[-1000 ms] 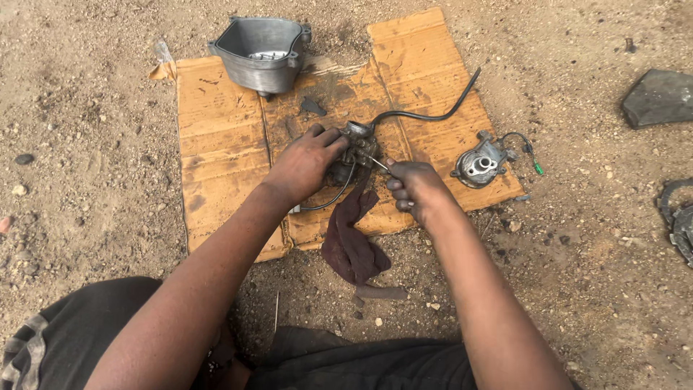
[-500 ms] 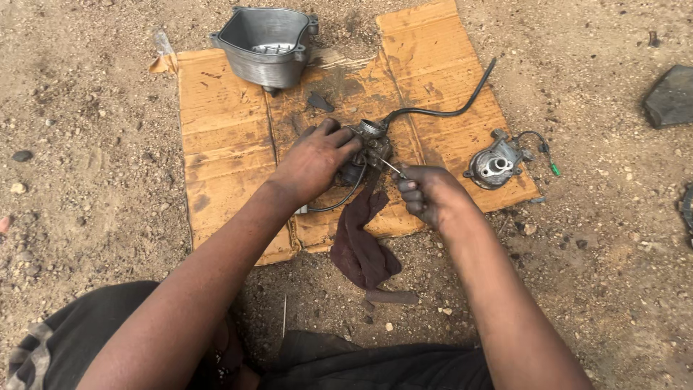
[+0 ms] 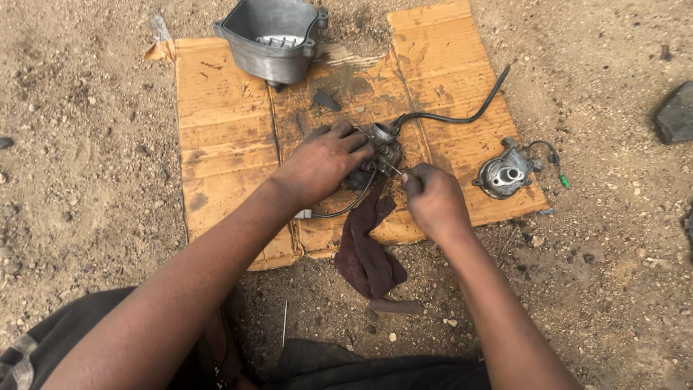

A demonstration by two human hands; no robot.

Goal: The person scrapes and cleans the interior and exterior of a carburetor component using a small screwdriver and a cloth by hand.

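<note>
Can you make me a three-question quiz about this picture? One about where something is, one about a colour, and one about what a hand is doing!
1. Where is the grey metal cover?
A. At the far edge of the cardboard
B. On the person's lap
C. Under the rag

2. What colour is the rag?
A. Bright yellow
B. Dark maroon
C. White

3. What is the left hand doing?
A. Lying flat on the dirt
B. Holding the small engine part
C. Lifting the rag

Answers:
1 A: the cover sits at the top edge of the cardboard, beyond both hands.
2 B: the rag is dark maroon, hanging off the near edge onto the dirt.
3 B: its fingers wrap the small engine part, while the right hand pokes a thin tool into it.
</note>
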